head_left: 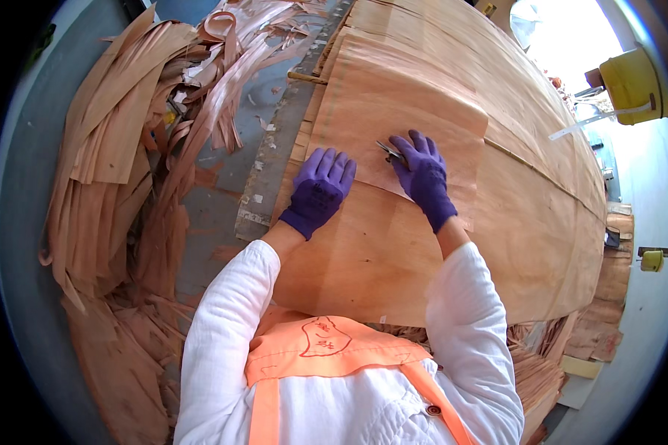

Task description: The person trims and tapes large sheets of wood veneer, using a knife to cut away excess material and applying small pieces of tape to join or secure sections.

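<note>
1. The upper veneer sheet [438,104], thin, pinkish-tan and softly rippled, lies mid-scene on a broader, yellower wood sheet [364,259] marked with small dark specks.
2. The left hand [323,189], in a purple glove, rests flat, fingers slightly spread, at the upper sheet's near left part.
3. The right hand [423,170], gloved alike, grips a small metal tool [388,150] between thumb and fingers; the hand hides much of it, so its kind is unclear.
4. Dark print marks both glove backs; red handwriting inside a drawn outline marks the orange apron [293,348].
5. Loose veneer strips [104,148] heap up at left, beyond a grey edge board [274,141]; a yellow container [627,81] stands far right.
</note>
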